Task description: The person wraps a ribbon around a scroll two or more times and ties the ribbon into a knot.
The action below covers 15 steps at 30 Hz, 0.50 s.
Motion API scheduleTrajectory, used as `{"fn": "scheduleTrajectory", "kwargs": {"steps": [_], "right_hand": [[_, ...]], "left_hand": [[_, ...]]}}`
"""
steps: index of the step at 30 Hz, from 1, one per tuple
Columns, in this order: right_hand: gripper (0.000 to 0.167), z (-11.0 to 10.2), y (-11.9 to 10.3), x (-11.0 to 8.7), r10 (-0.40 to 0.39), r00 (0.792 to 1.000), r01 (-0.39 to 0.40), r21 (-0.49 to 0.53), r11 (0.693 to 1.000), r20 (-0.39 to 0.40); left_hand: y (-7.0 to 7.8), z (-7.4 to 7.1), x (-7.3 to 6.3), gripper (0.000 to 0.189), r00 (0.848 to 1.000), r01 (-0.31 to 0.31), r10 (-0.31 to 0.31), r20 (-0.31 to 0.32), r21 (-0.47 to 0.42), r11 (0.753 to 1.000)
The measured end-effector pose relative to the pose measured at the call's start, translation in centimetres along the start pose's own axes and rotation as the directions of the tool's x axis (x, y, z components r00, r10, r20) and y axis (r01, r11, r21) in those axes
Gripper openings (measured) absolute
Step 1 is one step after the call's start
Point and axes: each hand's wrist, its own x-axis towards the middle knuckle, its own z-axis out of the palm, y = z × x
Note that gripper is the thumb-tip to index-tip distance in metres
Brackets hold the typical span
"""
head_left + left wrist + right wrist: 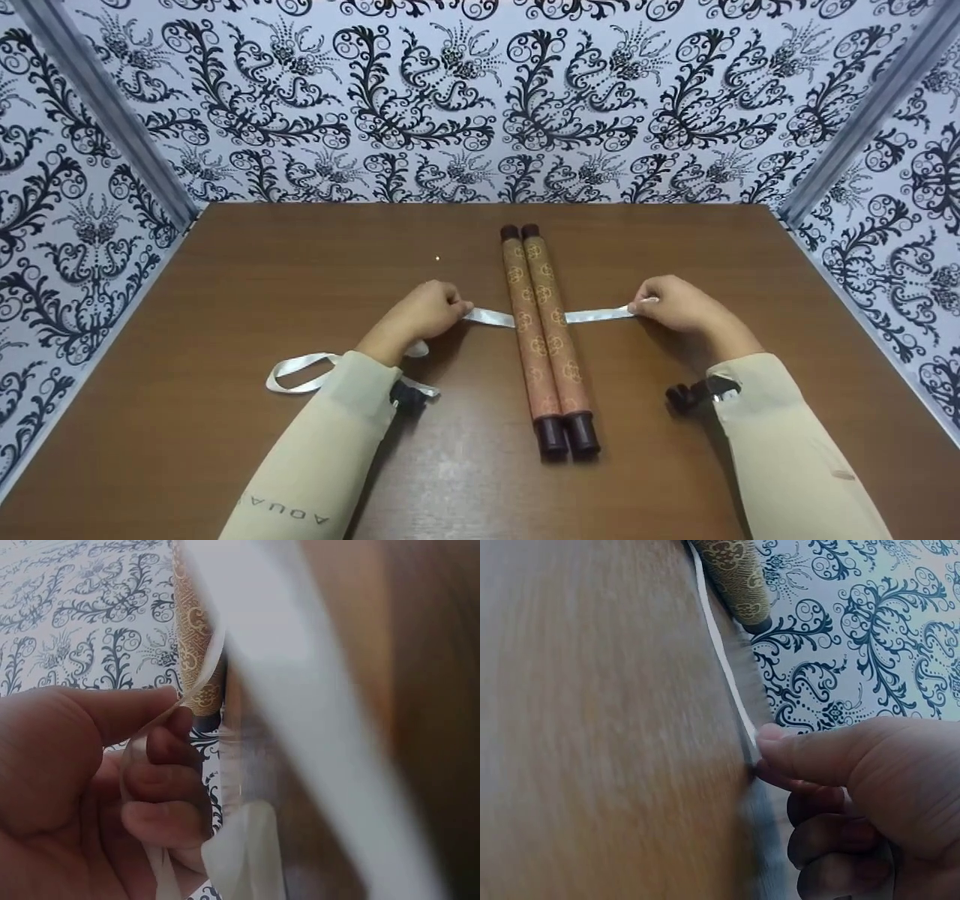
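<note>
Head view: two slim rolls [534,330] lie side by side, touching along their length, on a brown wooden table [300,255], a little right of the middle and pointing away from the viewer. Each is wrapped in gold-to-rust cloth with a flower pattern and has dark caps [551,439] at its ends. White ribbon [491,317] comes out from under the pair on both sides, roughly midway along. To the left, the left hand [431,309] has its grip pinching the ribbon between thumb and forefinger; to the right, the right hand [681,304] pinches the other stretch the same way, a short tip showing past the fingers. Both hands are well apart from the rolls. More ribbon lies in a loose loop [296,389] beside the left sleeve [307,450], partly hidden by that arm. In the left wrist view, ribbon also trails across the curled lower fingers, while a broad pale strip close to the lens is blurred. Both sleeves are cream, with a dark device [409,397] at the left wrist and another dark device [694,396] at the right. Behind the table stands a white wall [450,97] covered with black scrollwork.
</note>
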Motion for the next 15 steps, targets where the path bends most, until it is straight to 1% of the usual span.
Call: {"fn": "scheduleTrajectory", "kwargs": {"steps": [2, 5, 8, 12, 15], "right_hand": [[0.017, -0.1, 0.1, 0.0, 0.006, 1.000, -0.006, 0.011, 1.000, -0.003], [0.017, -0.3, 0.4, -0.1, 0.014, 0.999, -0.012, 0.033, 0.999, -0.037], [0.019, -0.6, 0.9, -0.3, 0.027, 0.998, -0.024, 0.056, 0.998, -0.059], [0.022, -1.4, 1.5, -0.7, 0.064, 0.996, -0.058, 0.079, 0.995, -0.068], [0.025, -1.9, 2.1, -1.0, 0.089, 0.993, -0.081, 0.104, 0.991, -0.076]], "left_hand": [[0.0, -0.1, 0.0, 0.030, 1.000, -0.001, 0.001, 0.001, -0.006, 1.000], [0.0, -0.2, -0.1, 0.031, 1.000, -0.003, 0.003, 0.012, -0.020, 1.000], [-0.1, -0.3, -0.1, 0.032, 0.999, -0.022, 0.023, 0.025, -0.037, 0.999], [-0.2, -0.4, -0.2, 0.033, 0.998, -0.035, 0.038, 0.042, -0.077, 0.996], [-0.1, -0.5, -0.4, 0.033, 0.998, -0.040, 0.044, 0.045, -0.084, 0.996]]}}
